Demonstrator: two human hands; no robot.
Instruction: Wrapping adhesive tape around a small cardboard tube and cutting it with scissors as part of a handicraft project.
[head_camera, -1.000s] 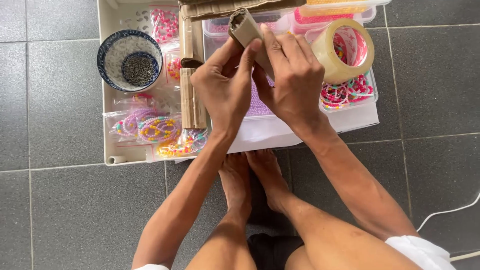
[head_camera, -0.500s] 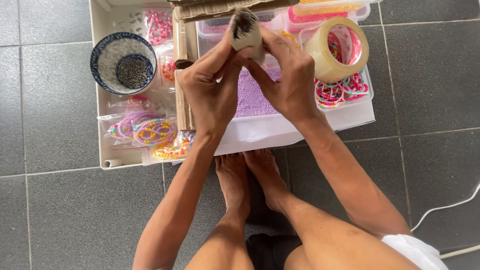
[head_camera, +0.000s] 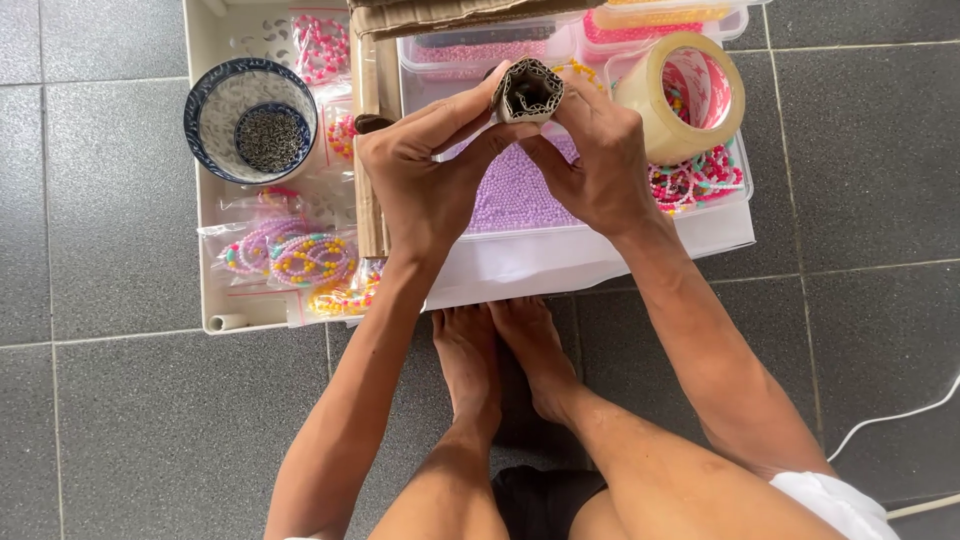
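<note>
While both hands pinch the cardboard roll (head_camera: 528, 92), it sits end-on to the camera, above the tub of lilac beads (head_camera: 515, 195). Left hand (head_camera: 425, 180) grips its left side with thumb below and fingers along the top; right hand (head_camera: 598, 165) grips the right side the same way. Both are clenched on the roll, neither free. The roll's mouth looks crimped and polygonal, with dark inside; I can't tell what, if anything, is in it.

Around it: tape roll (head_camera: 682, 95) just right of the right hand, resting on a tub of mixed beads (head_camera: 700, 175). Blue-rimmed bowl (head_camera: 250, 120) with a smaller cup of dark bits well to the left, in the white tray (head_camera: 215, 290). Bagged bracelets (head_camera: 290, 255) lie below the bowl. Flat cardboard strip (head_camera: 372, 150) runs beside the left hand.

My read on doing this well:
- Keep the pressure even from both sides; the corrugated wall already shows kinks and would crease more under a hard pinch.
- Keep overlap tight with thumbs, so the seam doesn't spring open.
- Hold it over the tub as now, so anything falling lands in beads, not on tiles.
- Tape is within reach of the right hand; the left would need to hold the seam alone first.
</note>
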